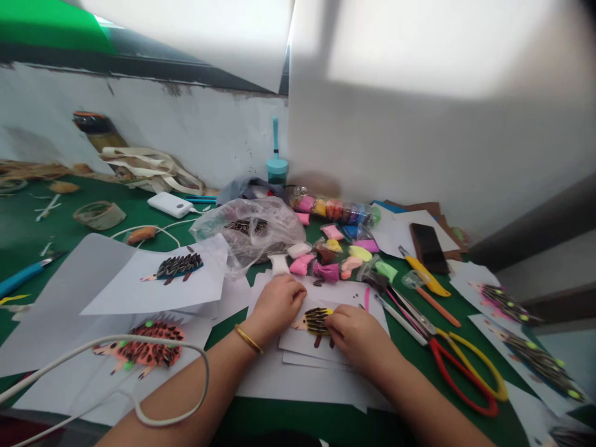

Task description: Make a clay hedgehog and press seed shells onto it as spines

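Observation:
A small hedgehog picture (319, 321) lies on white paper in front of me, its yellow clay body covered with dark sunflower seeds and its legs brown. My right hand (356, 335) is at the hedgehog's right edge, thumb and fingers pinched together; whatever they hold is hidden. Curled fingers of my left hand (282, 304) rest on the paper at the upper left of the hedgehog, and I cannot make out anything in them. Behind my hands, a clear plastic bag (251, 233) holds many sunflower seeds. Packets of coloured clay (326, 270) lie beside it.
Red-and-yellow-handled scissors (465, 372), a yellow utility knife (426, 273) and a phone (428, 245) lie to the right. Finished seed hedgehogs (151, 344) are on sheets at both sides. A white cable (200, 372) loops over my left forearm. A white power bank (171, 204) lies behind.

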Available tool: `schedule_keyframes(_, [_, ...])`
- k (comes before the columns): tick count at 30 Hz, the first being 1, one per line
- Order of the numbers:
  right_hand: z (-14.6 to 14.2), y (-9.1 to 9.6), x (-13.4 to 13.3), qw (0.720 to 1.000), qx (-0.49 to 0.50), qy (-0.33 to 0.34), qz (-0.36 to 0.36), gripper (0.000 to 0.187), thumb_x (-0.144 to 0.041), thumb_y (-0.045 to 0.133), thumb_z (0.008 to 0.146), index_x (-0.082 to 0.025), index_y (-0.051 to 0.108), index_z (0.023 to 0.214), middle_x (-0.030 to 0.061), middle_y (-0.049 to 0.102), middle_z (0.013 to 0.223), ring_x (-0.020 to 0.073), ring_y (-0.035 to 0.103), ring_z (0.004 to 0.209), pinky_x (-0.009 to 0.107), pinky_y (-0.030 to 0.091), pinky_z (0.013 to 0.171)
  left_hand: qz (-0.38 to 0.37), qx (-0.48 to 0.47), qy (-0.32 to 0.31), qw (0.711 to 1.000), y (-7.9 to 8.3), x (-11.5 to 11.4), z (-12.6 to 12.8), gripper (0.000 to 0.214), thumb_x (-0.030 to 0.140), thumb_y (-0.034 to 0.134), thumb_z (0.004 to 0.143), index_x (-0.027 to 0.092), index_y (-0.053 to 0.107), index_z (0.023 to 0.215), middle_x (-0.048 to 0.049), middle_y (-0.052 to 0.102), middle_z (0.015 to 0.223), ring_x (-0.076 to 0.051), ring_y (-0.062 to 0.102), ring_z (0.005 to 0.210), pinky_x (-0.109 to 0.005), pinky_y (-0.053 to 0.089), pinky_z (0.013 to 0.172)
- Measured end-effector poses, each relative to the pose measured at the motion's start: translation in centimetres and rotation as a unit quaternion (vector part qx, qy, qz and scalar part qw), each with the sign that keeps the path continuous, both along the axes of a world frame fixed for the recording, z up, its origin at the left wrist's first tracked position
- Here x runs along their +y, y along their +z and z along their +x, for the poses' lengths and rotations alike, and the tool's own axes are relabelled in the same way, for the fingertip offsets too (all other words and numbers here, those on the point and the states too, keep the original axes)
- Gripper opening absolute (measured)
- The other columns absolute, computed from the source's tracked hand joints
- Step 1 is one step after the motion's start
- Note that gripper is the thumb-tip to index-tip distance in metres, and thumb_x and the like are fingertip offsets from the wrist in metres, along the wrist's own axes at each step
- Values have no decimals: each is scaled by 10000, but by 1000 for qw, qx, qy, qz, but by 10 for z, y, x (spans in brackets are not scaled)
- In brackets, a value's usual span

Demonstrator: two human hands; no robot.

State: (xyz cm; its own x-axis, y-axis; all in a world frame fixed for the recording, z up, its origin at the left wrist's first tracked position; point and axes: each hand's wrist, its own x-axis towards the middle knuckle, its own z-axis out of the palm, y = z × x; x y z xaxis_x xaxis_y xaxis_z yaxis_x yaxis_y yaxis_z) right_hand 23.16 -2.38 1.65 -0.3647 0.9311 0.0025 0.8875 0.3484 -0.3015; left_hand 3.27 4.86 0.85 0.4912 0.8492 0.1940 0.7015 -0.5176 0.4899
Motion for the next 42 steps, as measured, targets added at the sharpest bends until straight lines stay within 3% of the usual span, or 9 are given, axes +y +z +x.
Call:
schedule_keyframes(9, [3,2,-1,999,34,-15,-16,169,-137,573,866,-208,725,845,44,686,868,179,629,806,271,428,728,2,-4,1,1000,1,0,1,174,223,561,905,185,723,854,-46,658,848,-186,574,873,-302,431,794])
schedule_keyframes(18, [13,7,-2,995,68,-35,-63,197,-141,608,846,-221,705,997,37,691,948,190,631,902,285,456,809,-3,-6,1,1000,1,-1,0,167,222,568,902,188,727,865,-44,660,857,-184,573,879,-300,433,804])
schedule_keyframes(25, [14,7,0,996,59,-21,-60,133,-190,580,875,-221,709,873,27,687,885,178,630,848,279,439,769,0,-6,2,1000,0,-1,-1,166,230,567,905,186,719,855,-41,656,854,-182,572,874,-296,431,795])
schedule_keyframes(34, [7,5,0,999,32,-15,-35,143,-178,552,878,-193,692,853,43,680,862,185,618,814,286,428,744,0,-1,-1,1000,0,-1,0,166,230,567,903,188,720,855,-42,657,848,-187,575,880,-301,435,801])
schedule_keyframes(42, [25,9,8,990,126,-57,-37,85,-224,571,858,-208,654,863,21,641,836,168,585,761,276,440,676,2,3,3,1000,-1,-1,0,174,246,555,910,196,721,911,-54,655,882,-198,575,904,-309,440,828])
